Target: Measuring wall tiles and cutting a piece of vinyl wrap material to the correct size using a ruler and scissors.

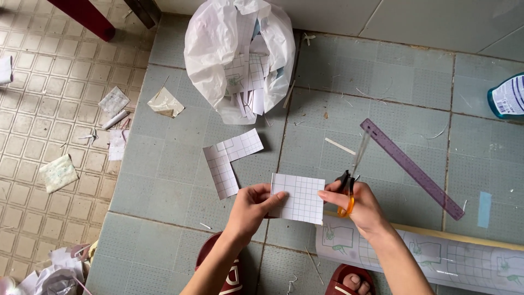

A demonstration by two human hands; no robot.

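Observation:
My left hand (252,206) pinches the left edge of a small square of white gridded paper (299,198), held up over the tiled floor. My right hand (361,206) touches the square's right edge with its fingertips while gripping scissors (351,176) with orange and black handles. The scissor blades point up and away from the paper. An L-shaped gridded offcut (228,160) lies on the floor just left of and beyond my left hand.
A white plastic bag (240,54) stuffed with paper scraps sits at the top. A purple ruler (412,168) lies diagonally to the right. A roll of gridded backing paper (431,257) lies by my red sandals (349,278). A blue bottle (507,97) stands far right. Scraps litter the left floor.

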